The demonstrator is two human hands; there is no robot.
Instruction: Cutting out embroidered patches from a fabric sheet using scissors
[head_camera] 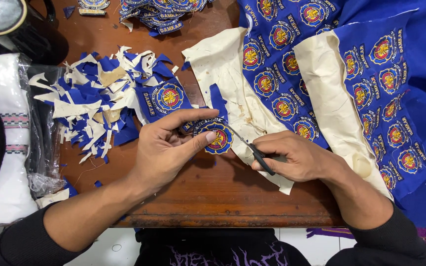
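We are pinching a round embroidered patch (216, 136) in our left hand (166, 148), thumb and forefinger clamped on its edge so it stays flat for trimming. Our right hand (292, 156) is gripping small scissors (252, 149), blades aiming toward ten o'clock into the patch's rim at table centre. At ten o'clock, offcuts (97, 101) are piling up; at two, uncut badge cloth (351, 74) is waiting.

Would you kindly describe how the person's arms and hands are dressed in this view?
Both hands, the left hand and the right hand, are bare: no gloves, rings or watch show. Both forearms are uncovered too. Each arm wears a dark, black-looking long sleeve pushed up toward the elbow, the left sleeve and the right sleeve. No markings show on either sleeve.
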